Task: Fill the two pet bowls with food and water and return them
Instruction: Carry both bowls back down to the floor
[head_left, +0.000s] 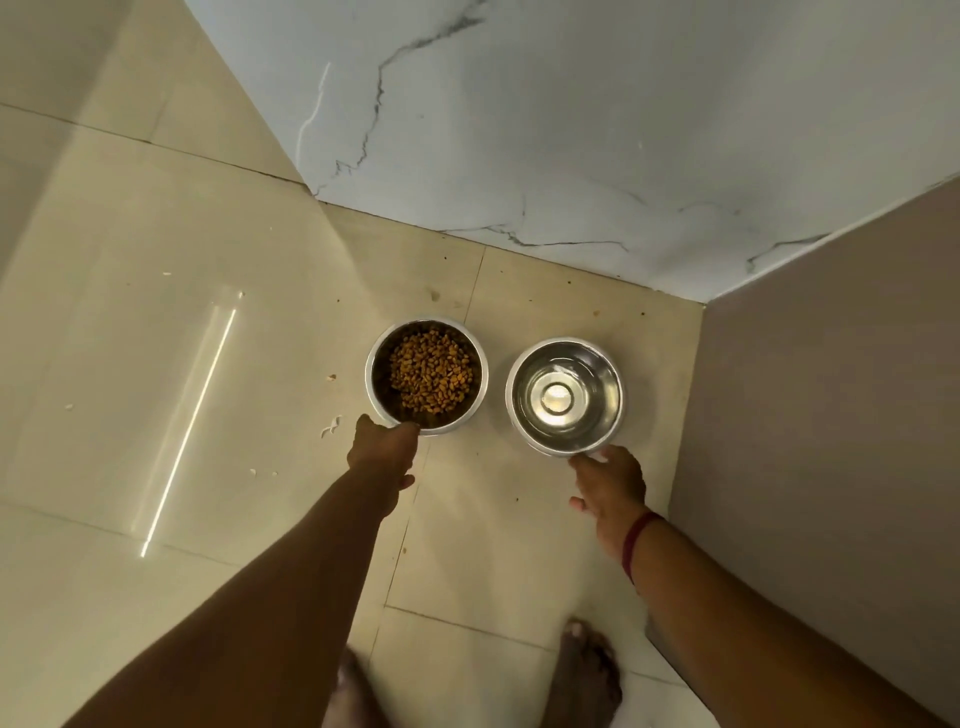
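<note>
Steel all round: the food bowl (375, 384) sits on the pale tiled floor (156, 364) near the room's corner, with a heap of brown kibble (431, 375) in it. At its 3 o'clock, just beside it but not touching, stands the water bowl (613, 374), with clear water (563, 387) over its shiny bottom.

Of the two hands, the left hand (384, 448) meets the food bowl's rim at about 7 o'clock. Its fingers bend down over the edge and the tips are hidden, so I cannot tell whether it really has hold. The right hand (612, 480) is at the water bowl's 5 o'clock, its fingers stretched out to touch the rim and the thumb spread well apart, gripping nothing. A red thread (635, 545) circles that wrist.

At 12 o'clock from the bowls rises a white marble wall (571, 130) with grey veins. At 3 o'clock it meets a plain brownish wall (831, 415). A few pale crumbs (331, 426) lie on the tiles at 9 o'clock, with a bright streak of light (189, 426) beyond them. Bare feet (587, 675) stand at 6 o'clock.
</note>
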